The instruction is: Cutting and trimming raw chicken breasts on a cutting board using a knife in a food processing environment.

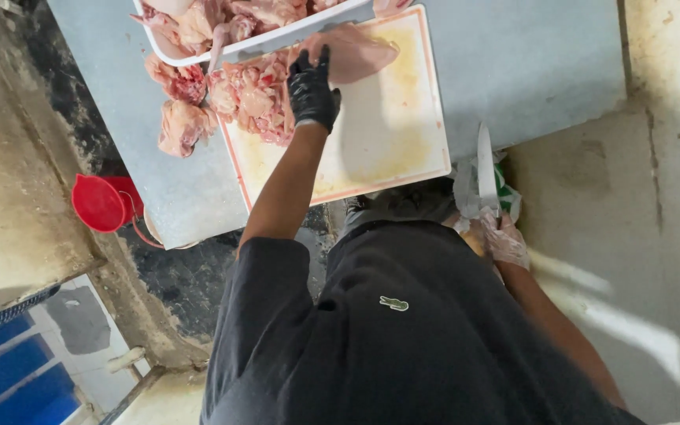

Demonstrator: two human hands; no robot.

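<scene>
**Gloved hand on chicken, knife held back**

The left hand (312,88), in a black glove, lies palm-down on a large pale piece of chicken (360,52) at the far edge of the board (387,134) — fingers spread over the meat, pressing rather than gripping it. Just left of that hand a heap of cut pieces (252,101) covers the board's near-left part. More pieces (182,118) lie off the board on the grey table (529,55), and a white tray (277,35) of raw chicken stands touching the board's far edge.

The right hand (504,238), in a thin clear glove, is clenched around the handle of a knife (485,169). It sits close to the body, off the table's near edge, well apart from the board, with the blade pointing away from the person.

Below the table's left corner a red bucket (100,203) stands on the floor. The person wears a dark shirt (403,338).
</scene>
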